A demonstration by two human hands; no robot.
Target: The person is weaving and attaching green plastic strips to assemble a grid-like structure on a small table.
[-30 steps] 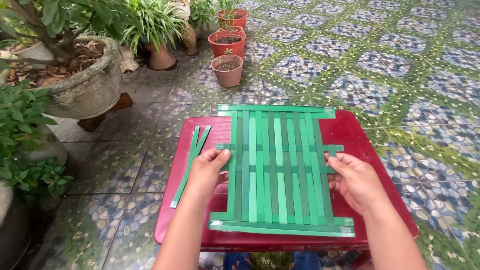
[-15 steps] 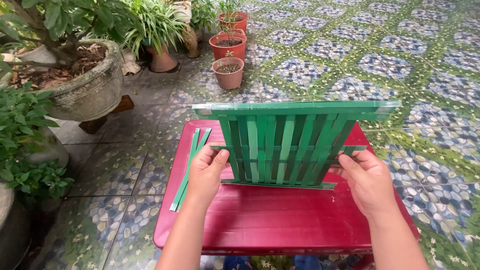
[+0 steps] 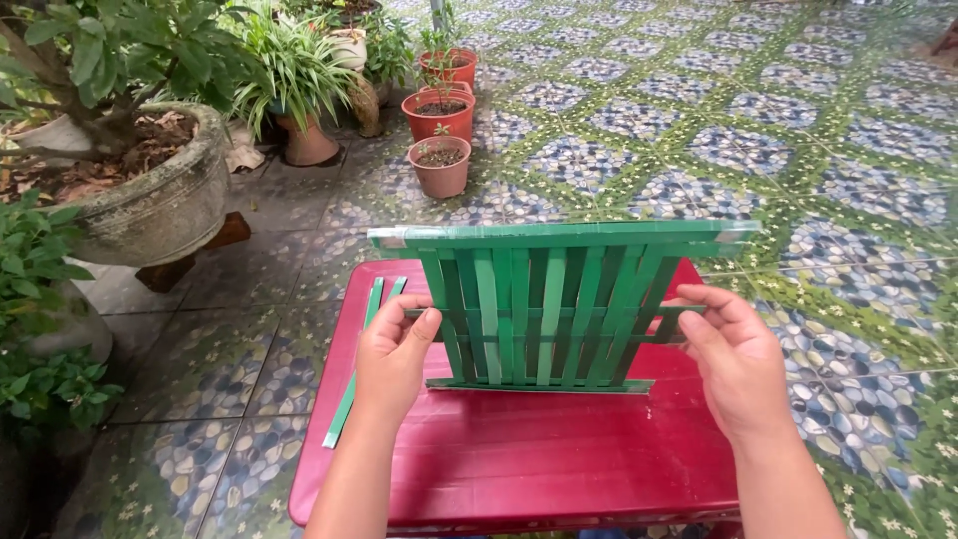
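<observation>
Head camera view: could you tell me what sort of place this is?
Most likely a home patio or courtyard garden: patterned floor tiles, potted plants and a large stone planter surround the red table.

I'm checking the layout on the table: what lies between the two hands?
In the head view, the woven green strip mat stands tilted up between the left hand and the right hand, each gripping a side edge above the red table.

Green woven strip mat (image 3: 544, 304) upright between both hands, above red table (image 3: 519, 459).
</observation>
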